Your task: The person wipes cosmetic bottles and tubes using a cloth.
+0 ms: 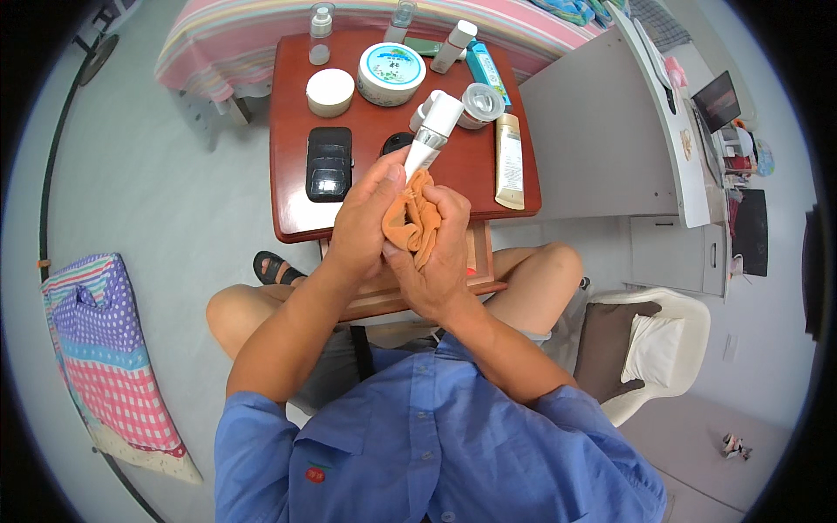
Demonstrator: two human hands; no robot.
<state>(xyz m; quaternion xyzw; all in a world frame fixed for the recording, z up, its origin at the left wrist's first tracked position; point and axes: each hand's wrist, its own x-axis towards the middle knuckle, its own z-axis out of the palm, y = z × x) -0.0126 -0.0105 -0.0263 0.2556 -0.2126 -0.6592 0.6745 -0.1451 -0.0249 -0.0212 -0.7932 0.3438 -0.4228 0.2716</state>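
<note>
A: What step was in hand?
B: Wiping, I'd judge. The left hand [366, 222] gripped a white bottle [432, 135] over the red table [292, 179]; the right hand [440, 253] was closed on an orange cloth [414, 218] at its base.
A: And next?
B: Probably turning the bottle to fresh sides. It looked slim, silver-banded, tilted away
</note>
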